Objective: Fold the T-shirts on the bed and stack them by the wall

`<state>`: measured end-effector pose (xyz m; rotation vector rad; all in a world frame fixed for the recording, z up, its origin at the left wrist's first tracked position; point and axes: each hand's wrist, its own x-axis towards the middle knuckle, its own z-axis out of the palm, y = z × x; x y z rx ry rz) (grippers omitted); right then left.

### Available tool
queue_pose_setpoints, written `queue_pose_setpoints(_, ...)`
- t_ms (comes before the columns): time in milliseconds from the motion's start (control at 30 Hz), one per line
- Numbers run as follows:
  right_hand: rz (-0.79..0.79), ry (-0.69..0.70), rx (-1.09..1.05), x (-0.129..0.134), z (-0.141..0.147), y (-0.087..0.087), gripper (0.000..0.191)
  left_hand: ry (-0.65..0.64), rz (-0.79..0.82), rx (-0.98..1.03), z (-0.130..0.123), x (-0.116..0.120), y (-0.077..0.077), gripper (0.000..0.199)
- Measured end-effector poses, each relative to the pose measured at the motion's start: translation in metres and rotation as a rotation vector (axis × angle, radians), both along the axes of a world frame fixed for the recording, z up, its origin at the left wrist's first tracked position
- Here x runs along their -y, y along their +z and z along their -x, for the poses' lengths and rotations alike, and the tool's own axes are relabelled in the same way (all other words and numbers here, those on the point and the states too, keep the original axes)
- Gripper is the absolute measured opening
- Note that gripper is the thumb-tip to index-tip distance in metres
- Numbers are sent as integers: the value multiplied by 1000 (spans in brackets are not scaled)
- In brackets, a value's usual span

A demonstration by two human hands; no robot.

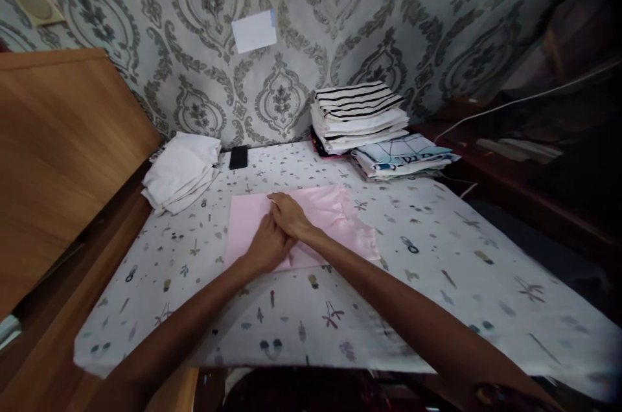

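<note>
A light pink cloth lies folded on the patterned white table cover, with its right part wrinkled and its right edge uneven. Over its middle my two hands meet. My left hand rests on the cloth, its fingers partly hidden beneath the other hand. My right hand lies across it from the right, fingers extended toward the left. Whether either hand grips any of the cloth cannot be made out.
White folded cloths are piled at the back left, beside a black phone. Folded striped and white clothes stand at the back, next to a blue and white pile. A wooden panel rises at left.
</note>
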<state>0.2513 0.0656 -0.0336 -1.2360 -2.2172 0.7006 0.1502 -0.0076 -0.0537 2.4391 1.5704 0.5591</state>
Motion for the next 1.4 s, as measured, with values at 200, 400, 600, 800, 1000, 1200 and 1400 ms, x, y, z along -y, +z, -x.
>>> queue_pose_setpoints(200, 66, 59, 71, -11, 16, 7, 47, 76, -56, 49, 53, -18, 23, 27)
queue_pose_setpoints(400, -28, 65, 265, -4, 19, -11, 49, 412, -64, -12, 133, -82, 22, 24)
queue_pose_setpoints(600, -80, 53, 290, 2, 18, -18, 52, 259, 1, 10, 139, -105, 9, 11)
queue_pose_setpoints(800, -86, 51, 301, 3, 17, -14, 52, 164, 31, 120, 146, -109, 8, 9)
queue_pose_setpoints(1000, -103, 52, 293, 3, 17, -16, 50, 67, 144, 181, 151, -111, 12, 16)
queue_pose_setpoints(1200, -123, 51, 286, 1, 19, -20, 50, 129, 105, 70, 154, -107, 18, 18)
queue_pose_setpoints(1400, -117, 62, 270, -1, 19, -27, 51, 218, 59, 8, 156, -90, 20, 29)
